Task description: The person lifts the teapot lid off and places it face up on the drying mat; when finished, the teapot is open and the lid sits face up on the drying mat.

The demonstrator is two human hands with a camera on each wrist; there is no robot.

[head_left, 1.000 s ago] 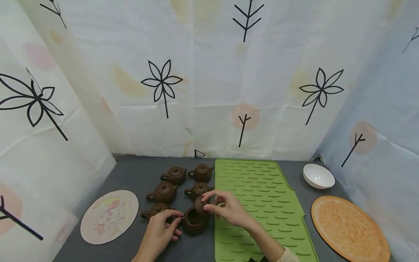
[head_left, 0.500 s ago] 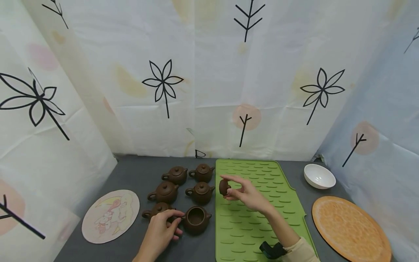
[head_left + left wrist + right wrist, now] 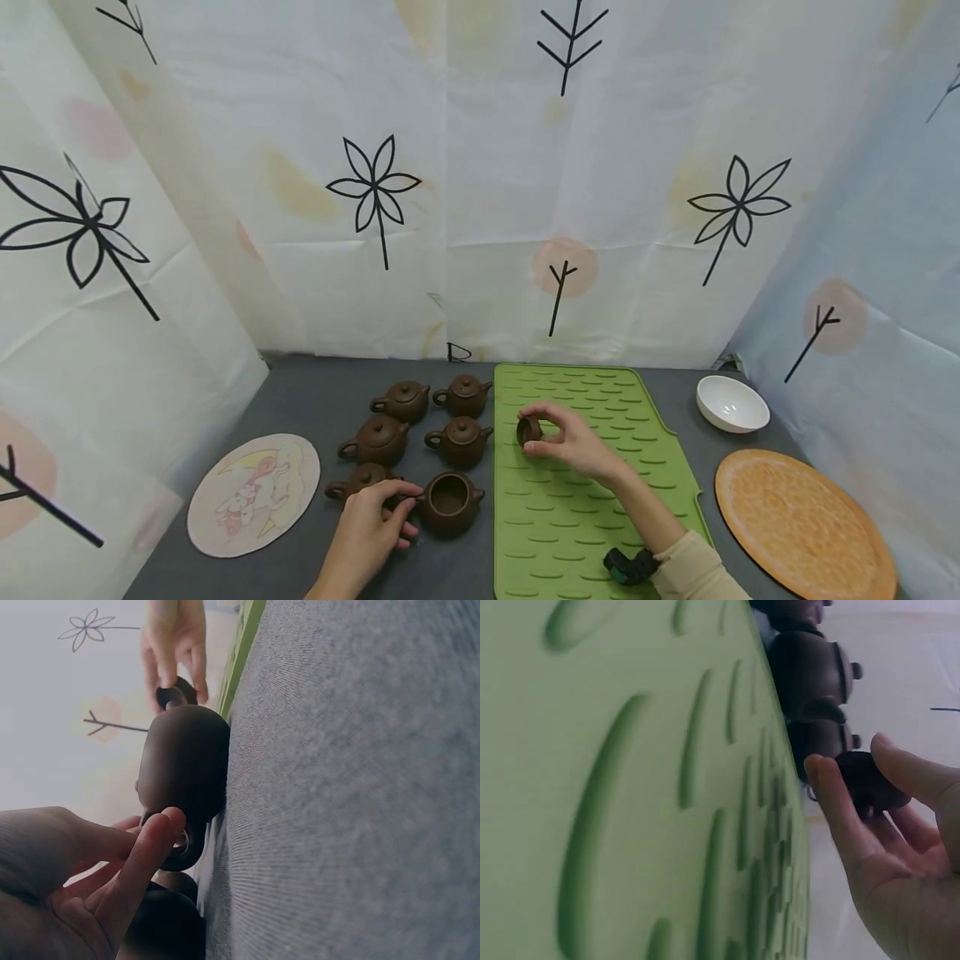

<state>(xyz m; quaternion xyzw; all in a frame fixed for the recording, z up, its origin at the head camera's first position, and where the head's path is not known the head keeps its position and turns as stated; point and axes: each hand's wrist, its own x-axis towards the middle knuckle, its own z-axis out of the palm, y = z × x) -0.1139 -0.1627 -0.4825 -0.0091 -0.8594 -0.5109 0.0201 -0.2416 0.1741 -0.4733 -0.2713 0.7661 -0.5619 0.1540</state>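
An uncovered brown teapot (image 3: pixel 448 523) stands on the grey table, its round mouth facing up. My left hand (image 3: pixel 362 529) pinches its handle between thumb and fingers; the left wrist view shows the fingertips at the handle loop of the teapot (image 3: pixel 184 761). Over the green mat, my right hand (image 3: pixel 572 443) holds a brown teapot lid (image 3: pixel 528 431) by its edge. The lid is tipped on its side, its hollow underside turned left. In the right wrist view the lid (image 3: pixel 871 782) sits between thumb and fingers, above the mat.
Several lidded brown teapots (image 3: pixel 378 440) stand in two columns behind and left of the uncovered one. The green ridged mat (image 3: pixel 600 517) lies to their right. A white bowl (image 3: pixel 731 404) and an orange round mat (image 3: pixel 802 521) are far right, a printed round mat (image 3: pixel 255 496) left.
My right hand has lifted the lid off the teapot and carried it right over the green mat, turning it so its underside shows. My left hand has stayed at the handle.
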